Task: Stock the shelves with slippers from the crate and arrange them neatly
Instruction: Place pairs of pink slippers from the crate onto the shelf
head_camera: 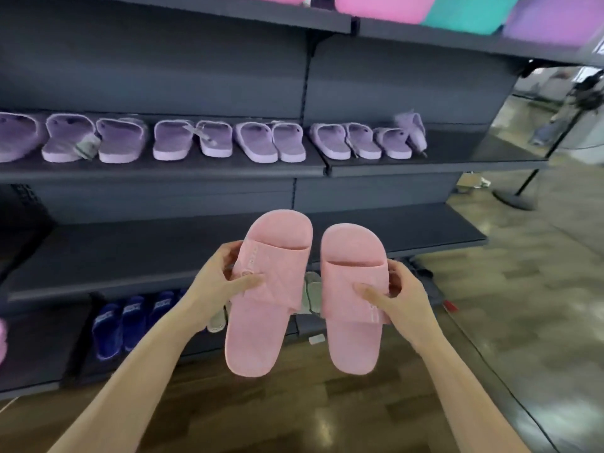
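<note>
I hold two pink slippers side by side in the air, toes pointing at the shelves. My left hand (222, 282) grips the left pink slipper (264, 308) by its strap, thumb on top. My right hand (397, 300) grips the right pink slipper (351, 305) the same way. Both hang in front of the dark middle shelf (114, 256), which is bare where I can see it. A grey tag (312, 294) dangles between the slippers. No crate is in view.
The shelf above (163, 170) carries a row of several purple slippers, one leaning upright at its right end (412, 129). Blue slippers (127, 325) sit on the bottom shelf. Pink, teal and purple items lie on the top shelf. A stand base (513, 199) rests on the floor at right.
</note>
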The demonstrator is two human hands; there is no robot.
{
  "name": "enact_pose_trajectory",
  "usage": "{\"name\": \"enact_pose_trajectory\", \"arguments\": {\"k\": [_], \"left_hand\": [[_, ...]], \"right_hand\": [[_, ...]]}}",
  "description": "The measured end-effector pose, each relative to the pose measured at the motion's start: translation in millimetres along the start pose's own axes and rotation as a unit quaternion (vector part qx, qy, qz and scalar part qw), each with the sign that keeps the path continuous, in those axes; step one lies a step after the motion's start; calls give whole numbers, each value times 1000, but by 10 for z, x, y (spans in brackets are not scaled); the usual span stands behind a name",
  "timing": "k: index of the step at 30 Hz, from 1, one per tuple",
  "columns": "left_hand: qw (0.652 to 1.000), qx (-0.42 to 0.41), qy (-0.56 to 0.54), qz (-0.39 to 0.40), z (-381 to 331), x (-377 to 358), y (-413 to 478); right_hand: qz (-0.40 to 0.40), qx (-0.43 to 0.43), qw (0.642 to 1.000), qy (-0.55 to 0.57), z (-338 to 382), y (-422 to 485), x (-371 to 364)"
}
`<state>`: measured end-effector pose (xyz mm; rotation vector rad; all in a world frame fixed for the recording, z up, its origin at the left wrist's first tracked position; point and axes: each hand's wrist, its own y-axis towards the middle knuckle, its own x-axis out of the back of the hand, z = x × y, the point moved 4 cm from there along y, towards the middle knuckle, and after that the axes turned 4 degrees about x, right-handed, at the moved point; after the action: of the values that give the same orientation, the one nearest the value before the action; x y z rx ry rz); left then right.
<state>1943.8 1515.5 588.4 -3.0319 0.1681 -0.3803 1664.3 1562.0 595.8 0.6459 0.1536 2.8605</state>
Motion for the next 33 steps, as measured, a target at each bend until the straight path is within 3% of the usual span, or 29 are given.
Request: {"name": "enact_pose_trajectory", "arguments": {"k": [9,22,33], "left_hand": [[994,-35,8,102,-449,-1113,812],[975,-49,-76,201,-1120,-2482,2533],[974,-58,-86,201,-1489,-3747,3329]], "right_hand": [[-100,-30,994,19,-497,435,1021],[-171,-53,983,31,-955,1779,2089],[-166,-40,984,43,-1583,2756,3136]]}}
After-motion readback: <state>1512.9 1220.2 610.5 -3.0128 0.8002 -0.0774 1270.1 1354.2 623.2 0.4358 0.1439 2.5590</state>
